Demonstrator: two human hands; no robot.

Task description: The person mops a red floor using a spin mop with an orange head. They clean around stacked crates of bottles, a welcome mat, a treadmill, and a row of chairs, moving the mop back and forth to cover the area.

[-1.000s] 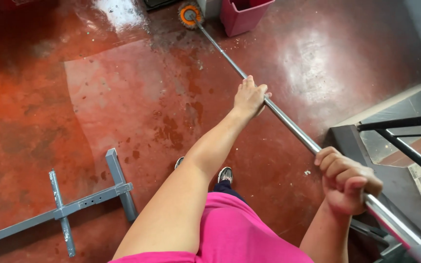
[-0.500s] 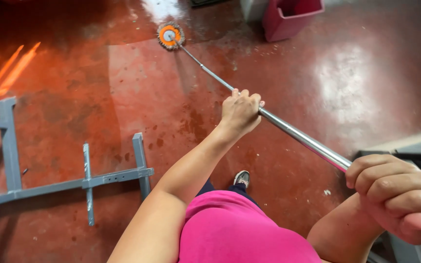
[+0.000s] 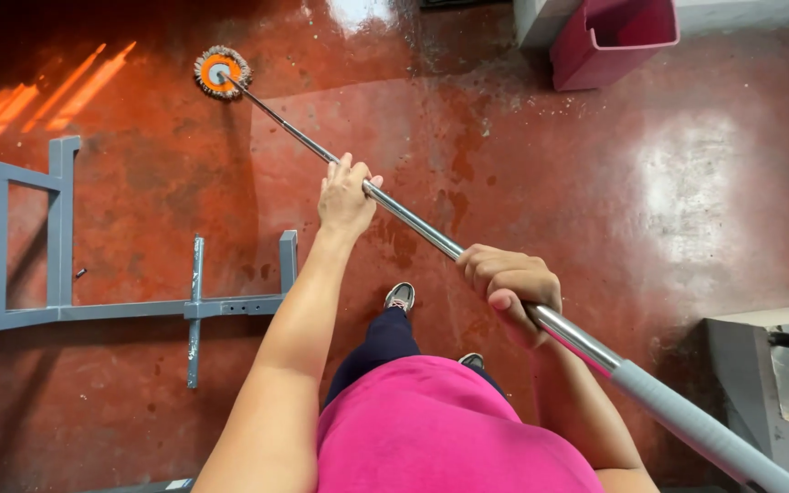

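Long silver metal mop pole (image 3: 431, 236) runs diagonally from the round orange-and-grey mop head (image 3: 222, 72) on the wet red floor (image 3: 650, 201), upper left, back through the nearer-to-head left hand (image 3: 346, 195) and right hand (image 3: 509, 285), both fists closed around it.

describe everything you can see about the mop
The mop has a long, thin, shiny metal pole with a light grey grip sleeve at its near end. It runs diagonally from lower right to upper left. Its small round head, orange in the middle with a grey stringy fringe, lies flat on the wet red floor. The left hand grips the pole further down, the right hand closes round it just below the grey sleeve.
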